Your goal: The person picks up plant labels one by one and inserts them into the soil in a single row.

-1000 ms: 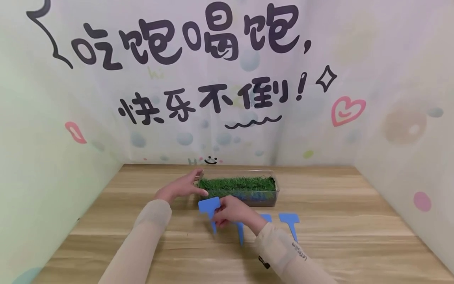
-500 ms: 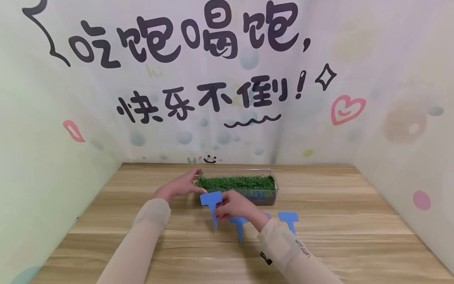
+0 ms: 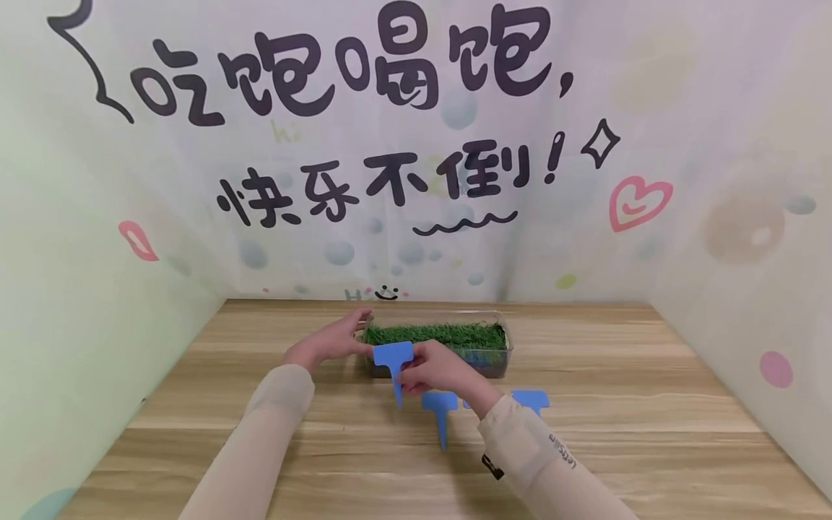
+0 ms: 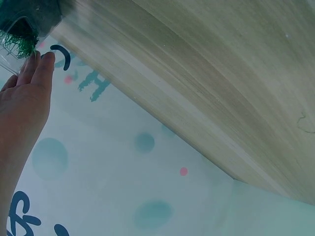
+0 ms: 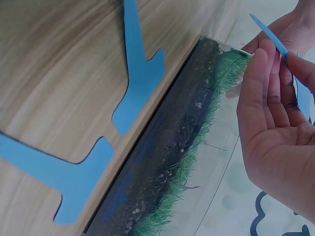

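Observation:
A clear box of dark soil and green grass stands toward the back of the table. At its left end, my left hand holds it, thumb by the front corner and fingers by the back one. In the left wrist view, those fingers look nearly straight. My right hand pinches a blue T-shaped plant label before the box's left front, its point hanging downward above the table. More blue labels lie flat in front: one below the right hand, another farther right, one mostly hidden by the wrist.
The wooden table meets a printed back wall just behind the box. Side walls close in left and right. A black buckle shows beneath the right sleeve.
My right hand has risen and moved slightly right toward the box, carrying the pinched plant label. The label on the table beneath shows more fully. My left hand stays at the box's end.

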`<state>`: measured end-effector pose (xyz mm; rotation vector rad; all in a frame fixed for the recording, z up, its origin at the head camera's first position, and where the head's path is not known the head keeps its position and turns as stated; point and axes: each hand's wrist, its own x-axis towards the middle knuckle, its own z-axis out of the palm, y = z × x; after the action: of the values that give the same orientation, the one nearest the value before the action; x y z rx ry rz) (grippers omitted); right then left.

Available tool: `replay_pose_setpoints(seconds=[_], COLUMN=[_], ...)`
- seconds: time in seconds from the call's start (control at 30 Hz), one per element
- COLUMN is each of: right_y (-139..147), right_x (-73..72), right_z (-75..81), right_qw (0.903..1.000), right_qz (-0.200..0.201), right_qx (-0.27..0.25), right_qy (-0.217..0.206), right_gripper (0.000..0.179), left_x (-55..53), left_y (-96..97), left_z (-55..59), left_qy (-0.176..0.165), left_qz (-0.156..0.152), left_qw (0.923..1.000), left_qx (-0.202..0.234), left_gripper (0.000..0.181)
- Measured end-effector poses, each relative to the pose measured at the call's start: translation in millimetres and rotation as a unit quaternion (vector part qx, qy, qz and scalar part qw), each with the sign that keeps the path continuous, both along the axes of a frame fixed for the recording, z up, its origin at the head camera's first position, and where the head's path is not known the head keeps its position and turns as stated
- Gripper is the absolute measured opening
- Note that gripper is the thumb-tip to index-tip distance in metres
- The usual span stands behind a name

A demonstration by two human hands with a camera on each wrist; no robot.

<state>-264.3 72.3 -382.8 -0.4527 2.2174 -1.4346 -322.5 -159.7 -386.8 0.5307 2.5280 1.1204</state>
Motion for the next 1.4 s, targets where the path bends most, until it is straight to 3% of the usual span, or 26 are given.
replay_pose_setpoints(seconds=[0.97,1.4], right_y=[-4,-5], right_x=[-7.0,-10.9], right_z=[11.5,17.9], right_qw=[0.9998,0.9997], right_qz=[-0.019,-0.024], right_qx=[0.002,-0.006], right_qy=[0.004,0.005], right_gripper=[0.009,0.008], left_x=[-0.6,-3.4], left_y=[-2.4,-3.9], left_z=[-2.2,-2.8], left_qy=[-0.009,0.008], left_qz=[0.008,0.012], left_qw=[0.9999,0.9997], left_qx=[0.003,-0.018], left_gripper=[0.096,0.098])
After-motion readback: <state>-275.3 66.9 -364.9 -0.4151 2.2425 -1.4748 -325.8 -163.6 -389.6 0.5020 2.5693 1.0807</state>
